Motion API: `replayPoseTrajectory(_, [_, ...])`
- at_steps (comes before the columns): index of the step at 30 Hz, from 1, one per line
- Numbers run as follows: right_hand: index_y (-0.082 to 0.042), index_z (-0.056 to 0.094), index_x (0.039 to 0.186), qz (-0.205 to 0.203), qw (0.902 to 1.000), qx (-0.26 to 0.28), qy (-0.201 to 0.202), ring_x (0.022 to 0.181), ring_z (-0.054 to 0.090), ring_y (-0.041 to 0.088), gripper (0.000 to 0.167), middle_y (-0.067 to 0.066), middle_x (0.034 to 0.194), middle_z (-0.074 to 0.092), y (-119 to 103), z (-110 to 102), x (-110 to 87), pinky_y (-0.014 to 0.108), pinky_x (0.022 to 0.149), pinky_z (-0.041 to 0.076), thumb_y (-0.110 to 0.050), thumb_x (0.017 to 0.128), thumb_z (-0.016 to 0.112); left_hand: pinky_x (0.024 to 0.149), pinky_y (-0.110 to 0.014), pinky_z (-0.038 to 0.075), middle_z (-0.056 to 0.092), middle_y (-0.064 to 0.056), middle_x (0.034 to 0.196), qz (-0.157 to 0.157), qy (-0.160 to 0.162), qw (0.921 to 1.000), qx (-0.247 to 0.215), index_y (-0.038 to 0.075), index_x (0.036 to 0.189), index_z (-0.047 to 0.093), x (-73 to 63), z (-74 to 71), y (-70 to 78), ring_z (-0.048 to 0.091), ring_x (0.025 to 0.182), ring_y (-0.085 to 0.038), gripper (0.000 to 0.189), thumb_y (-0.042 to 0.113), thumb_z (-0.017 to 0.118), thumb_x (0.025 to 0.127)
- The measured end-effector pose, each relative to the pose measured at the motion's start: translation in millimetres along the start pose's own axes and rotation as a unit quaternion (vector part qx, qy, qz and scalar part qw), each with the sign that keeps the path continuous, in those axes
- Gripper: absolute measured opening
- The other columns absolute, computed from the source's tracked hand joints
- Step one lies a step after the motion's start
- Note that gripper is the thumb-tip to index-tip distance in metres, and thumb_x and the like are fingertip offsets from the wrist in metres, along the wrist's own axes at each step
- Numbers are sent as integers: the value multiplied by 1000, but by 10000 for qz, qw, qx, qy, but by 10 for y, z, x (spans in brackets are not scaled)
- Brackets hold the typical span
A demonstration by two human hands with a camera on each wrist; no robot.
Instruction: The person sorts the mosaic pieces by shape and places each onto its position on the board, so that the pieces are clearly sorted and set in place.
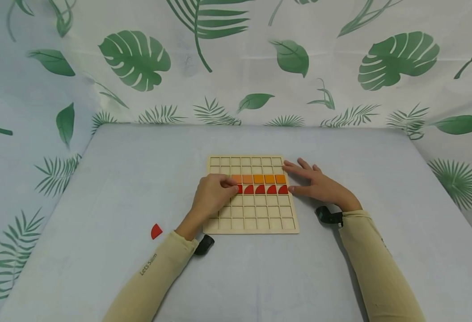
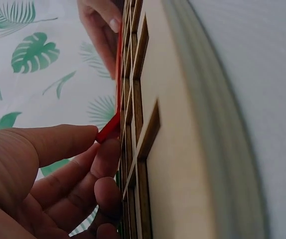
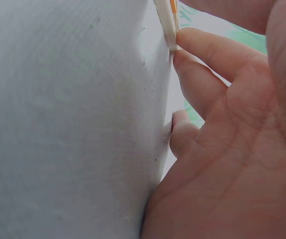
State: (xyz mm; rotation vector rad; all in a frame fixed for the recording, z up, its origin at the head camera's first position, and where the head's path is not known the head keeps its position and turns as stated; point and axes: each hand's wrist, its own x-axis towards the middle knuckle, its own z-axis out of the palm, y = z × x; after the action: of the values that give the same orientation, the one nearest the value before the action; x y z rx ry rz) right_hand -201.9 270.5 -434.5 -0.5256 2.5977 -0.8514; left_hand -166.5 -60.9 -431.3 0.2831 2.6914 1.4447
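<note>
A square wooden grid board (image 1: 260,222) lies on the table. Across it runs a row of orange squares (image 1: 269,179), the left ones paler, and just below them a row of red quarter-circle tiles (image 1: 260,189). Over the left part of these rows, my left hand (image 1: 211,193) pinches a red tile (image 2: 109,127) between thumb and fingertips; in the left wrist view it tilts against the grid. The cells behind this hand are hidden. At the board's right edge, my right hand (image 1: 320,184) rests with extended, spread fingers, index finger and thumb at the rim.
One loose red quarter-circle tile (image 1: 156,231) lies on the white tabletop (image 1: 260,277), left of the board beside the left forearm. A leaf-printed cloth (image 1: 236,58) hangs behind and at both sides of the table. Each wrist wears a black device (image 1: 328,215).
</note>
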Motion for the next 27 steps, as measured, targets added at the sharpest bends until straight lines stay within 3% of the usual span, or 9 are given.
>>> replayPoseTrajectory(9, [-10,39,166,-52,10000,20,-1,163,-7,38,76,10,177,20,-21,-2,-9,62,124,-11,-33,102,73,82,-41,56,78,-3,97,11,-93,10000,22,6,101,83,-8,-13,13,69,90,-21,13,11,72,98])
replayPoseTrajectory(17, [-10,40,166,-74,10000,-5,19,163,-7,37,75,10,177,21,-25,-4,-11,62,124,-11,-32,102,73,90,-42,56,78,-3,108,-237,-536,9982,107,6,113,83,-3,-80,35,66,96,-20,21,16,67,103])
replayPoseTrajectory(23, [-9,40,166,-97,9999,16,26,163,-5,39,74,11,176,22,-63,-7,-17,63,124,-9,-32,103,73,88,-38,54,76,-1,110,-340,-825,9959,153,7,118,81,17,-123,14,60,89,-17,26,22,63,107])
replayPoseTrajectory(27, [-8,40,166,-93,10000,26,8,163,-5,40,76,12,176,22,-71,-10,-28,64,124,-9,-34,103,72,78,-36,48,70,-1,95,-379,-947,9948,68,8,113,82,18,-162,25,54,80,-17,28,26,61,108])
